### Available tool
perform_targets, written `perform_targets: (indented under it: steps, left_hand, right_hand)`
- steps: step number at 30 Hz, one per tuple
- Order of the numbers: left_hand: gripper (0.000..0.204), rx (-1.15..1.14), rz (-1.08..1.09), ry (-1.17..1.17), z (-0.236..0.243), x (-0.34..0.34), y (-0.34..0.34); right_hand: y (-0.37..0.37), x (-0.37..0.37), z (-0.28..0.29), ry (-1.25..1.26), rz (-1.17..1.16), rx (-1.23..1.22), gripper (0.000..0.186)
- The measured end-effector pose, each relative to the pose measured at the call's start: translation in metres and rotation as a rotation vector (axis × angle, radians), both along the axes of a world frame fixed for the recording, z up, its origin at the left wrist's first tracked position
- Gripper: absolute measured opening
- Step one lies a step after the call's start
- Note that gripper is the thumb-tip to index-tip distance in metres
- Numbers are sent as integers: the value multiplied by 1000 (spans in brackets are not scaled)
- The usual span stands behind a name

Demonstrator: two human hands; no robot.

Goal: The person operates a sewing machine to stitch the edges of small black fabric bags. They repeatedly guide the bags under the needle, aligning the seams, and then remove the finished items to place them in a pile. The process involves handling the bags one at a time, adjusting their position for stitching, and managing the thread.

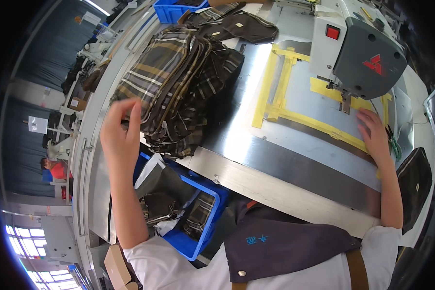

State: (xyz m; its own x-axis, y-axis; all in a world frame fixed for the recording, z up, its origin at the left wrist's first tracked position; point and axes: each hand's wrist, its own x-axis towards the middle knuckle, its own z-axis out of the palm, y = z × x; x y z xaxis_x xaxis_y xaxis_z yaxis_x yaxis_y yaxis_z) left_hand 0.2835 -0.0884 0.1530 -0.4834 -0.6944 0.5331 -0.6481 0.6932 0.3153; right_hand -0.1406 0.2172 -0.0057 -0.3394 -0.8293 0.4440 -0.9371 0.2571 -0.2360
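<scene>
A pile of plaid zippered fabric pieces [166, 63] lies on the left of the machine table. My left hand [120, 123] is at its near left edge, thumb and index fingertips together. Whether a bit of fabric is between them is too small to tell. My right hand [374, 135] rests at the right of the metal sewing plate [302, 92], fingers stretched and slightly apart, nothing seen in them. Just beyond its fingertips is the presser foot [345, 104] of the sewing machine [370, 58]. Yellow tape [319, 126] frames part of the plate.
Below the table edge sits a blue crate [217, 198] with plaid and dark pieces. Dark flat pieces [249, 26] and another blue crate [171, 12] are at the back. A dark piece [415, 191] lies far right, near green-handled snips [394, 145]. A cardboard box [118, 268] stands lower left.
</scene>
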Motion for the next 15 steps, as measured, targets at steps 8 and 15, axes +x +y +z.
perform_targets:
  steps: [8,15]
  left_hand:
    - [27,-227,91,-451,-15,-70,-72]
    - [22,-331,10,-454,-18,-78,-65]
  right_hand:
    - [44,0,1,-103,-150,66,19]
    - [50,-9,0,-100,-203,41,17]
